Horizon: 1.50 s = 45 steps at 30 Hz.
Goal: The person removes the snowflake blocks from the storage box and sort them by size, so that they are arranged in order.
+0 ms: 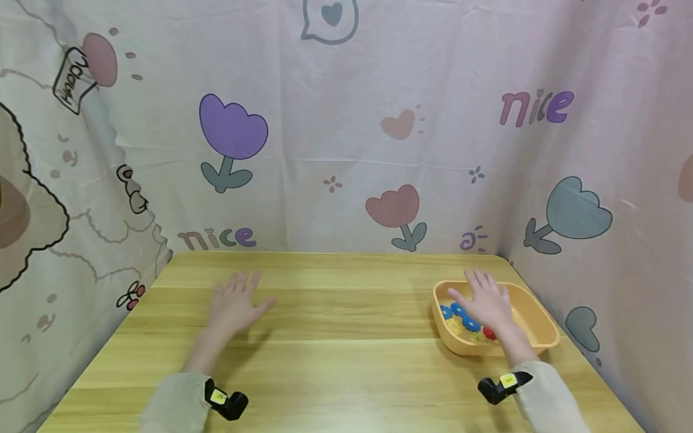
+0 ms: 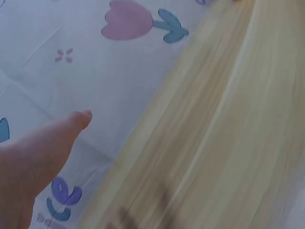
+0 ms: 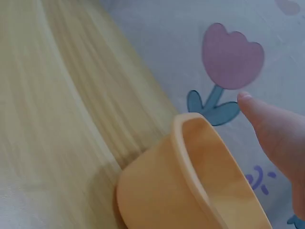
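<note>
Fingers spread, my left hand [image 1: 234, 305] hovers above the left part of the table; nothing is in it, and its thumb [image 2: 82, 119] shows in the left wrist view. My right hand [image 1: 487, 302] is held over an orange plastic basin [image 1: 533, 313], fingers apart and grasping nothing. Inside the basin lie several small blue flower-shaped pieces [image 1: 471, 324], yellow pieces [image 1: 455, 326] and a red piece [image 1: 489, 333], partly hidden by that hand. In the right wrist view the basin's side [image 3: 157, 191] stands below the right thumb [image 3: 271, 129].
A wood-grain table [image 1: 346, 373] spreads under both hands. Behind it and along both sides hangs a pale printed cloth [image 1: 335, 120] with flowers and lettering. Black wrist cameras are strapped at both sleeves.
</note>
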Available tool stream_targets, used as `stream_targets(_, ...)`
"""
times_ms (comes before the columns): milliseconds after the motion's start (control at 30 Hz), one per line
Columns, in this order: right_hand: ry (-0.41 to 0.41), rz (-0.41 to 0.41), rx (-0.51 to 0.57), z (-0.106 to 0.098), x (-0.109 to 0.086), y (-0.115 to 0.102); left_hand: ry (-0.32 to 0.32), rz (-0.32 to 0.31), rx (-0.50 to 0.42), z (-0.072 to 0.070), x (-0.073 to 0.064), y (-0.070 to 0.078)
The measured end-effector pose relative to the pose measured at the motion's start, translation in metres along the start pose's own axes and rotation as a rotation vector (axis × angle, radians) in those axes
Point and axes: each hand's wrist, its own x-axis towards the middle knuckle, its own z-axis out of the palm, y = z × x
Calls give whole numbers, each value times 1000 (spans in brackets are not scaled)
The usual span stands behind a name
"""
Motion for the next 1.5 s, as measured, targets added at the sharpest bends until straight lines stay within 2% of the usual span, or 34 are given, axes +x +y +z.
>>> stream_targets(100,20,38,35,-5,-4,9,0,-5,-67,6,5,16)
stream_targets(200,34,109,138,-12,-9,20,13,-16,-179,13,11,34)
stream_targets(333,45,202,316,-20,-15,35,12,-42,-402,21,17,61)
stream_targets(400,50,230,370,-23,-19,44,-7,-64,-544,25,19,77)
stream_targets(567,59,262,435,-31,-34,68,-18,-106,-852,39,22,115)
stream_targets(667,54,298,447,-29,-40,90,4,-85,-957,47,23,136)
stream_targets(733,41,332,468,-31,-45,101,21,-73,-989,53,24,149)
stream_targets(800,50,373,437,-29,-49,113,32,-67,-1023,59,25,161)
stream_targets(967,59,422,435,-28,-65,129,23,-90,-1129,78,23,192)
stream_targets(1033,30,433,451,-27,-72,134,18,-83,-1157,86,22,205)
stream_targets(1133,-20,445,441,-23,-77,142,-20,-55,-1191,96,19,225)
stream_targets(1233,-61,417,443,-19,-78,148,-92,-37,-1221,105,17,244)
stream_targets(1333,-92,399,469,-18,-77,148,-145,-51,-1222,112,15,262)
stream_targets(1500,-118,407,528,-18,-77,146,-163,-74,-1184,123,12,288)
